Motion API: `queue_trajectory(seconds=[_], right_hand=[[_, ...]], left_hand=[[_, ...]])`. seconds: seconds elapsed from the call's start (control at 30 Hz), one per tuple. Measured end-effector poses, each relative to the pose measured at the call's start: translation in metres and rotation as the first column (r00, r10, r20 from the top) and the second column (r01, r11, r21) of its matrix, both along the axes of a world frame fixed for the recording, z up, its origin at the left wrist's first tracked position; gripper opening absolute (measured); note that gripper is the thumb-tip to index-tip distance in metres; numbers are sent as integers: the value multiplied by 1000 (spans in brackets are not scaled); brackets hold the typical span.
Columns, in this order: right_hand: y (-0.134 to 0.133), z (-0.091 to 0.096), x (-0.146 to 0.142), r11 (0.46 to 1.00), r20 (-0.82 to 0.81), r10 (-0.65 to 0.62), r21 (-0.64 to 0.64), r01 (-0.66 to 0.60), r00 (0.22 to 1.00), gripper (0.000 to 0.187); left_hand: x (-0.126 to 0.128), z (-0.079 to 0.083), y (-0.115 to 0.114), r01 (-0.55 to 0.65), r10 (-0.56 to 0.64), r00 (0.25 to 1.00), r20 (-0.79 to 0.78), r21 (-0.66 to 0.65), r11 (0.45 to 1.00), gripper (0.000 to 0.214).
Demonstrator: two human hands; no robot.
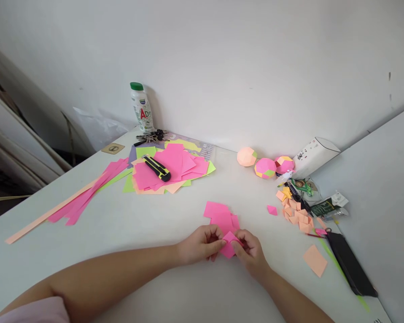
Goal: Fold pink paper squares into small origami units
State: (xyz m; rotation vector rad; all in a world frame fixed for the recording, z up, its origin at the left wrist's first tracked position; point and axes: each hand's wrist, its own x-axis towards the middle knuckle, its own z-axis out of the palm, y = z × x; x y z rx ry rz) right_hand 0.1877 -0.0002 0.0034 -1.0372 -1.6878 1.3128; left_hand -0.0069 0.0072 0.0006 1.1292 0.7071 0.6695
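Observation:
A small pink square of paper (229, 247) is held between both hands near the table's front. My left hand (204, 244) pinches its left corner between thumb and fingers. On the other side my right hand (252, 253) grips the right corner, its thumb lying on the paper's face. Folds seem to cross the square, though the fingers hide part of them. Just beyond the hands lies a loose stack of pink paper squares (218, 213). A single folded pink piece (272, 210) rests apart to the right.
Pink and green sheets (175, 163) lie at the back under a box cutter (157, 168). Paper strips (90, 193) are at left. A bottle (142, 107) and keys (151, 137) stand behind. Right: paper balls (265, 168), folded orange pieces (298, 214), a black pouch (352, 264).

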Motion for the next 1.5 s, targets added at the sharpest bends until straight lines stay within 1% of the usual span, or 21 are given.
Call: queue_trajectory(seconds=[0.13, 0.23, 0.33, 0.43, 0.5, 0.53, 0.6, 0.67, 0.77, 0.83, 0.9, 0.97, 1.03, 1.13, 1.23, 1.3, 1.4, 1.5], right_hand=[[0, -2, 0, 1000, -5, -9, -22, 9, 1000, 19], [0, -2, -1, 1000, -31, -2, -8, 2, 1000, 15], [0, -1, -3, 999, -44, 11, 47, -9, 999, 11], [-1, 1, -4, 984, -32, -23, 175, 28, 999, 12], [-1, 2, -4, 947, -11, -66, 313, 66, 998, 12], [-2, 2, -4, 917, 3, -87, 391, 79, 996, 11], [-3, 4, -4, 846, 37, -135, 524, 96, 990, 15], [-3, 6, -4, 782, 69, -194, 614, 111, 979, 20], [-4, 8, -4, 719, 121, -242, 689, 94, 963, 24], [-5, 7, -3, 694, 155, -222, 718, 44, 963, 28], [-6, 6, -2, 682, 185, -189, 731, -7, 964, 33], [-6, 4, -1, 688, 212, -166, 725, -41, 963, 34], [-5, 3, 0, 708, 224, -164, 705, -43, 961, 31], [-3, 3, 0, 754, 218, -155, 657, -27, 964, 22], [-1, 5, -1, 801, 212, -102, 597, -46, 972, 17], [0, 7, -2, 811, 201, -63, 581, -67, 978, 19], [0, 8, -3, 823, 196, -28, 561, -89, 980, 28], [0, 7, -4, 833, 193, -68, 550, -51, 979, 34]], left_hand=[[0, 2, -1, -15, 16, 1000, 12, -26, 1000, 33], [0, 1, -1, -23, 23, 999, 36, -6, 1000, 33], [2, -2, 0, -48, 47, 998, 53, 17, 999, 31], [4, -1, 0, -142, 141, 989, 48, 7, 990, 33], [4, 2, 0, -202, 201, 979, 39, 9, 979, 35], [4, 3, 1, -212, 211, 977, 32, 20, 977, 35], [3, 7, 1, -184, 183, 983, 15, 65, 981, 35], [1, 9, 0, -121, 121, 993, 4, 111, 986, 35], [-1, 9, -1, -43, 48, 998, -38, 124, 991, 35], [-1, 9, -1, -39, 48, 995, -87, 100, 994, 36], [1, 10, -1, -61, 71, 990, -126, 82, 995, 38], [2, 11, -1, -80, 88, 988, -128, 66, 995, 39], [3, 11, 0, -88, 93, 989, -114, 48, 995, 39], [3, 10, 0, -91, 94, 991, -92, 35, 995, 38], [2, 8, 0, -81, 82, 995, -61, 19, 997, 36], [2, 8, 0, -69, 70, 997, -44, 6, 998, 34], [1, 8, 1, -46, 46, 998, -34, 2, 999, 30], [0, 7, 1, -28, 29, 999, -28, 6, 1000, 24]])
